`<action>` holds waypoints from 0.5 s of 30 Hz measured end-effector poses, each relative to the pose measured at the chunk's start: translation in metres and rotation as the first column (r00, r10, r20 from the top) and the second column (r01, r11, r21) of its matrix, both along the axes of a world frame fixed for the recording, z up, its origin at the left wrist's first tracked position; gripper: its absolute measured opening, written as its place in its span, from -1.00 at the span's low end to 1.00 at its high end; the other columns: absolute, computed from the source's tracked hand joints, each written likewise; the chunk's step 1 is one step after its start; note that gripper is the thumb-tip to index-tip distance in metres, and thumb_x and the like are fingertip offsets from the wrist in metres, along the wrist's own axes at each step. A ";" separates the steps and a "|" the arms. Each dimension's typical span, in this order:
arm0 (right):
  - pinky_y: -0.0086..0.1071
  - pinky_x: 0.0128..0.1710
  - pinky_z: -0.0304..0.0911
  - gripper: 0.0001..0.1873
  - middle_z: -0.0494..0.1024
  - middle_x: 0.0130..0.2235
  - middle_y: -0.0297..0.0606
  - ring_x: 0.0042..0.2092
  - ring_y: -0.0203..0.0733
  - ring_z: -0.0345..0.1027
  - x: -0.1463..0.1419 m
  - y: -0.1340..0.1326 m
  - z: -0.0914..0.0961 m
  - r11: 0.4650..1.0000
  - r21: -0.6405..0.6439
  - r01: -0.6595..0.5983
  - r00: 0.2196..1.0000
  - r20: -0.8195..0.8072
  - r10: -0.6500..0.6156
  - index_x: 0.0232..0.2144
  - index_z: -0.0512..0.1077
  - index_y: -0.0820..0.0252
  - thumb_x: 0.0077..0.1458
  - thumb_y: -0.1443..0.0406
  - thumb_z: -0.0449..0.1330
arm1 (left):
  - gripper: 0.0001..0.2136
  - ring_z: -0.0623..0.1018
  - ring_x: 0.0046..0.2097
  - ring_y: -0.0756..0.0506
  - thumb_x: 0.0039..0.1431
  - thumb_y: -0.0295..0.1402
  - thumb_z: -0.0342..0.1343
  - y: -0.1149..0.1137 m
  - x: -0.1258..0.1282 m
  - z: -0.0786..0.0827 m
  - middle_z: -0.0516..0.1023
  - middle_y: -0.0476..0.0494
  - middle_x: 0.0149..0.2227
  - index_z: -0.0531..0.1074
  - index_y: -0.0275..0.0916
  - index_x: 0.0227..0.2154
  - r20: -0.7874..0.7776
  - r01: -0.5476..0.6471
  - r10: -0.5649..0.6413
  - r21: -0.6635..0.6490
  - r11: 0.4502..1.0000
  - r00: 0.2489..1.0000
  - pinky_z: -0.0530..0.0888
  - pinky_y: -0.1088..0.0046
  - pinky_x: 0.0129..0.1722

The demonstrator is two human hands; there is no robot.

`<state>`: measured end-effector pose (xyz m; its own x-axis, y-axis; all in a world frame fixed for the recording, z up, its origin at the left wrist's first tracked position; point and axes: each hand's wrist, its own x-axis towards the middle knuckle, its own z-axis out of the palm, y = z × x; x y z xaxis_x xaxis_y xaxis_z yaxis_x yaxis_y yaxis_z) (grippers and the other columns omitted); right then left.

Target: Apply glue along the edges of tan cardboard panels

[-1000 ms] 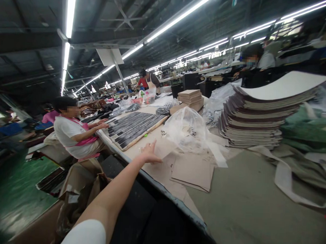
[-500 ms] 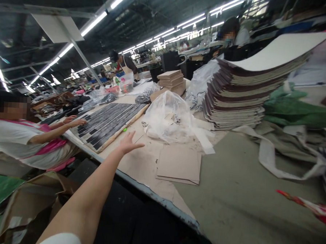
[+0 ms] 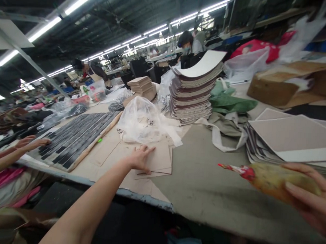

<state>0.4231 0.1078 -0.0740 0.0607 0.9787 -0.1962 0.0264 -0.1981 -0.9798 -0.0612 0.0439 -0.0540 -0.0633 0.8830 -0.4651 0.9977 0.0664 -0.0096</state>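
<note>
My left hand [image 3: 141,159] rests with fingers spread on the left part of some flat tan cardboard pieces [image 3: 161,159] near the table's front edge. At the right, my right hand [image 3: 309,195] is wrapped around a stained yellowish glue bottle [image 3: 281,179]. The bottle lies level in the grip, its red collar and thin nozzle pointing left above the grey-green table covering [image 3: 198,185]. Just behind the cardboard sits a crumpled clear plastic bag [image 3: 140,119] with small pieces inside.
A tall stack of curved panels [image 3: 191,94] stands behind, with green cloth [image 3: 230,98] beside it. Flat grey panels [image 3: 296,136] are piled at right, near an open cardboard box [image 3: 276,88]. Another person's hands [image 3: 38,143] are at dark strips [image 3: 77,135] on the left.
My left hand has moved from above the table onto the cardboard. The view has swung right, bringing my right hand and the whole glue bottle into sight.
</note>
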 end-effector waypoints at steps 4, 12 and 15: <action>-0.44 -0.55 0.33 -0.34 0.47 -0.38 -0.24 -0.43 -0.14 0.38 -0.001 -0.004 0.006 0.998 -0.062 -0.018 0.988 -0.157 0.008 -0.30 0.42 -0.10 -0.62 0.15 0.48 | 0.09 -0.05 0.33 -0.41 -0.23 0.03 0.26 -0.013 0.000 0.012 -0.06 -0.50 0.31 -0.20 -0.19 0.32 -0.023 -0.046 0.048 0.095 0.994 0.999 -0.15 -0.22 0.19; -0.26 -0.43 0.42 -0.51 0.47 -0.11 -0.15 -0.26 -0.03 0.43 0.007 -0.007 0.019 0.988 -0.077 0.132 0.872 -0.465 -0.152 -0.24 0.46 -0.01 -0.36 0.23 0.37 | -0.02 0.04 0.32 -0.25 -0.03 0.13 0.09 -0.041 0.064 0.040 -0.07 -0.25 0.35 -0.26 -0.18 0.33 0.280 -0.190 0.115 0.259 0.947 0.953 0.06 0.24 0.25; -0.18 -0.41 0.43 -0.62 0.46 -0.06 -0.05 -0.22 0.01 0.43 0.010 -0.008 0.034 0.955 -0.179 0.238 0.751 -0.590 -0.297 -0.19 0.45 0.07 -0.15 0.19 0.22 | 0.02 0.21 0.23 -0.33 -0.06 0.20 0.04 -0.039 0.111 0.024 0.11 -0.38 0.27 -0.27 -0.25 0.33 0.247 -0.232 0.179 0.206 0.951 0.952 0.20 0.19 0.16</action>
<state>0.4334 0.0995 -0.0396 0.1572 0.9175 -0.3653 -0.6311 -0.1912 -0.7518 0.0495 0.0047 -0.0299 -0.1726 0.9460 -0.2744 0.9367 0.2438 0.2513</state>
